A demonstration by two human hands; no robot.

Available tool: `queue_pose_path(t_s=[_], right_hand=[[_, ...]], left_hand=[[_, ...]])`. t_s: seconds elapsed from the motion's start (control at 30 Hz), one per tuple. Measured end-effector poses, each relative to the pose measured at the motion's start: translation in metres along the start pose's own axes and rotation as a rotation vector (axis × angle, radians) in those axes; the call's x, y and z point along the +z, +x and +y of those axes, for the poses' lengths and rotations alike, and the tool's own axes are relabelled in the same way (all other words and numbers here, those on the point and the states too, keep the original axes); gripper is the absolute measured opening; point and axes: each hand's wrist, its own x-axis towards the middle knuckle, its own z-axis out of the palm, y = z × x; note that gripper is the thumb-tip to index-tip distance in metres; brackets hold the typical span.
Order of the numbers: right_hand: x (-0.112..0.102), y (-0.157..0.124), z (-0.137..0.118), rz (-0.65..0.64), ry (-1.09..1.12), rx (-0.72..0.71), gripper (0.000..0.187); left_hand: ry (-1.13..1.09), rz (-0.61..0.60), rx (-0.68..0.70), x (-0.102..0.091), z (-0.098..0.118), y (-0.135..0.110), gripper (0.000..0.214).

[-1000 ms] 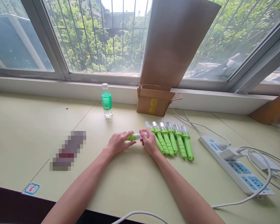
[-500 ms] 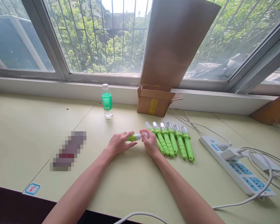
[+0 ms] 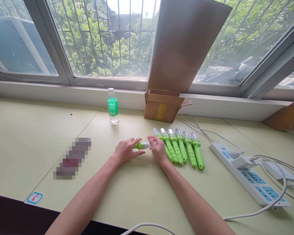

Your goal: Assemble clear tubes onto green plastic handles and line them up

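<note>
A green light stick with a clear ribbed cap lies sideways between my hands, just above or on the table; I cannot tell which. My left hand wraps round its green handle end, which the palm mostly hides. At the clear cap end, the thumb and fingers of my right hand pinch it. Just right of that hand, several similar green light sticks lie in a row, clear caps pointing away from me. The leftmost is partly covered by my right hand.
A water bottle and an open cardboard box stand near the window sill. On the right lies a white power strip with plugs and looping cables. A blurred dark object rests at left, near a sticker.
Both hands stay almost in place round the light stick. The fingers of my right hand have shifted slightly at the clear cap. The other things have not moved.
</note>
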Motion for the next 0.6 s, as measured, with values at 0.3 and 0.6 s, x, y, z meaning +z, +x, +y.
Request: queue_pose_path(t_s=[0.3, 0.6], right_hand=[[0.0015, 0.0, 0.0049, -0.101, 0.173, -0.023, 0.034], [0.0009, -0.0023, 0.0021, -0.145, 0.114, -0.056, 0.033]], left_hand=[[0.007, -0.002, -0.063, -0.0005, -0.0016, 0.0009, 0.048], [0.0, -0.019, -0.048, -0.002, -0.0014, -0.0001, 0.057]])
